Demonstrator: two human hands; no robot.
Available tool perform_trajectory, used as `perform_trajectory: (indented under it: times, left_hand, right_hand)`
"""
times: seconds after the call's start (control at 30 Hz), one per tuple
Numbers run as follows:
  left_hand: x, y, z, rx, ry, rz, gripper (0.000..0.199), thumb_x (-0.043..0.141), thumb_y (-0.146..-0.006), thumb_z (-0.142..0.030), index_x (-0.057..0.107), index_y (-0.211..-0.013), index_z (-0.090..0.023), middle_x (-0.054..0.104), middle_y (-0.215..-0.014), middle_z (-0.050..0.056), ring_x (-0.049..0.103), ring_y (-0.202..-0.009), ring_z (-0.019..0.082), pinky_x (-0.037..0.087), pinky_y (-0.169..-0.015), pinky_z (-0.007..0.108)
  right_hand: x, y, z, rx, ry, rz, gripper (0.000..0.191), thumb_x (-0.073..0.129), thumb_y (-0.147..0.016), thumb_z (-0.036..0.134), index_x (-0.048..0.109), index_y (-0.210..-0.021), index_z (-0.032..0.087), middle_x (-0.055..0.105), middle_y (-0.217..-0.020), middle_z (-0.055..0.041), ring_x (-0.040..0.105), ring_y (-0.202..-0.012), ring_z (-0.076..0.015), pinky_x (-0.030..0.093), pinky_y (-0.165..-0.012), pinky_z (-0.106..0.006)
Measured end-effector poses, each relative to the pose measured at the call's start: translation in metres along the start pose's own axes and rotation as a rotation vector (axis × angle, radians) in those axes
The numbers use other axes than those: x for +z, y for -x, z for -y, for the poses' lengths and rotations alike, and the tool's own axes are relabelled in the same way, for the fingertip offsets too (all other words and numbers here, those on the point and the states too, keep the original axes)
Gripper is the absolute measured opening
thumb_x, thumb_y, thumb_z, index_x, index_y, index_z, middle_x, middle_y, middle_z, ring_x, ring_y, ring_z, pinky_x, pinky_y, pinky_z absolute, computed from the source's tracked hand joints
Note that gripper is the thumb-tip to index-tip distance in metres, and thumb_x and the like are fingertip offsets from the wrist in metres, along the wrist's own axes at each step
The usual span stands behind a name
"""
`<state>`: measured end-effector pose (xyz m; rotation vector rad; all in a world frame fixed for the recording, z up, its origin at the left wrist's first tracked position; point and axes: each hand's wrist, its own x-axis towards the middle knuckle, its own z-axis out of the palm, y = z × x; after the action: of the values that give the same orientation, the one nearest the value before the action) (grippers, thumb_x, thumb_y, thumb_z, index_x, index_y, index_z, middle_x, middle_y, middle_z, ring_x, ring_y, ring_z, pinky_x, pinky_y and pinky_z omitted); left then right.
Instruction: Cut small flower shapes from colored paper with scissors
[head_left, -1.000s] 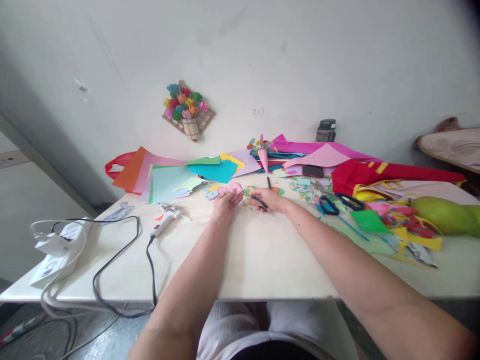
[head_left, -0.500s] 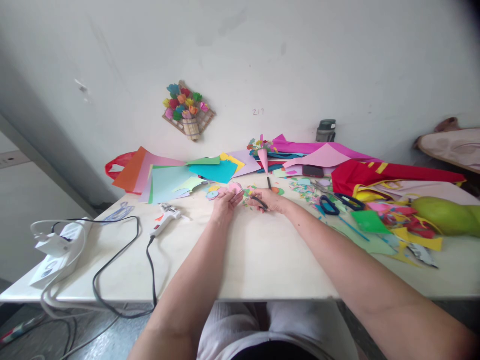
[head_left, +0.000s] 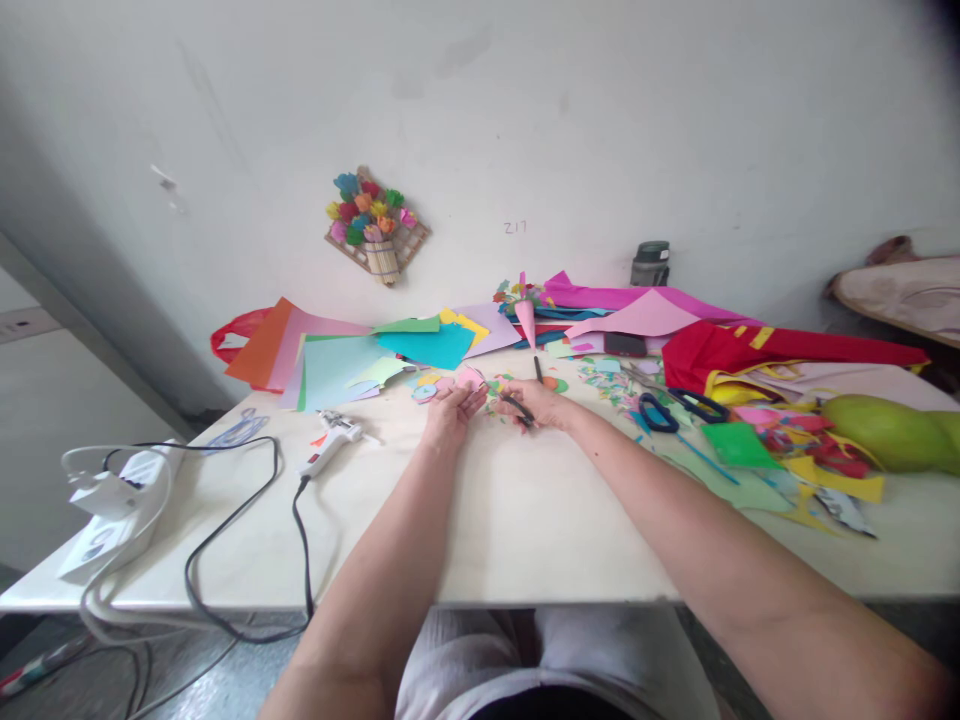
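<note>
A pale, straight-edged surface (head_left: 555, 540) reaches toward the person, its bare stretch between the left forearm (head_left: 390, 530) and right forearm (head_left: 675, 500) running to the near edge. Beyond that stretch, near the middle, the left hand (head_left: 451, 408) pinches a small pink paper piece (head_left: 472, 379) at its fingertips. Just beside it, the right hand (head_left: 534, 404) is curled around a dark, curved-handled metal tool (head_left: 516, 407).

To the left, a white glue gun (head_left: 330, 450) lies with its looping black cord (head_left: 264, 500), near a white power strip (head_left: 120, 515). Coloured paper sheets (head_left: 341, 365) crowd the far left, small multicoloured paper scraps (head_left: 604, 388) lie beyond the right hand, and large dark-blue-handled scissors (head_left: 658, 413) rest near the right forearm.

Fingers partly cover the pink piece and the tool; the tool's tip is too small to make out. The green rounded object (head_left: 877, 430) is cut off at the right.
</note>
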<state>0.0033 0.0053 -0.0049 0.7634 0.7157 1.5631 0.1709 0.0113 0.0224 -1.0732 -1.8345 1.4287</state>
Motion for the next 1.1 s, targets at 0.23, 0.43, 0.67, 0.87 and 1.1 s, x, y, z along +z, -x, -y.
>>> perform_trajectory:
  times: [0.23, 0.43, 0.67, 0.87, 1.1]
  left_hand:
    - [0.0015, 0.0012, -0.0008, 0.004, -0.013, -0.008, 0.007, 0.066, -0.067, -0.013, 0.060, -0.069, -0.013, 0.069, -0.073, 0.007, 0.069, -0.081, 0.023, 0.050, -0.088, 0.038]
    - [0.0034, 0.0029, -0.0021, -0.002, -0.011, -0.006, 0.006, 0.066, -0.067, -0.013, 0.060, -0.069, -0.012, 0.069, -0.072, 0.006, 0.069, -0.080, 0.022, 0.052, -0.084, 0.035]
    - [0.0046, 0.0033, -0.0023, -0.031, -0.022, -0.032, 0.009, 0.067, -0.065, -0.013, 0.058, -0.067, -0.012, 0.067, -0.071, 0.006, 0.069, -0.080, 0.024, 0.052, -0.083, 0.037]
    - [0.0025, 0.0016, -0.0024, -0.022, -0.042, -0.009, 0.013, 0.070, -0.064, -0.015, 0.060, -0.071, -0.013, 0.069, -0.075, 0.007, 0.068, -0.077, 0.021, 0.052, -0.085, 0.037]
    - [0.0032, 0.0028, -0.0024, -0.013, -0.045, 0.011, 0.010, 0.069, -0.065, -0.013, 0.061, -0.070, -0.012, 0.069, -0.074, 0.007, 0.068, -0.075, 0.020, 0.052, -0.084, 0.036]
  right_hand:
    - [0.0015, 0.0084, 0.0111, -0.002, 0.012, -0.013, 0.012, 0.058, -0.079, 0.021, 0.049, -0.076, 0.015, 0.048, -0.041, 0.0066, 0.041, -0.029, -0.0059, 0.030, -0.027, -0.015]
    - [0.0013, 0.0083, 0.0105, -0.009, 0.002, -0.004, 0.020, 0.064, -0.076, 0.025, 0.047, -0.075, 0.015, 0.047, -0.041, 0.0075, 0.041, -0.029, -0.0052, 0.029, -0.027, -0.015]
    - [0.0012, 0.0088, 0.0109, -0.006, -0.013, 0.001, 0.022, 0.067, -0.074, 0.028, 0.048, -0.073, 0.016, 0.044, -0.039, 0.0089, 0.039, -0.029, -0.0048, 0.029, -0.027, -0.014]
    - [0.0001, 0.0097, 0.0102, -0.035, 0.012, 0.047, 0.027, 0.068, -0.072, 0.032, 0.046, -0.071, 0.017, 0.045, -0.039, 0.0089, 0.041, -0.029, -0.0050, 0.029, -0.026, -0.014]
    - [-0.0027, 0.0053, 0.0030, -0.025, 0.062, 0.049, 0.025, 0.064, -0.076, 0.036, 0.049, -0.074, 0.016, 0.050, -0.044, 0.0062, 0.042, -0.029, -0.0044, 0.026, -0.026, -0.014]
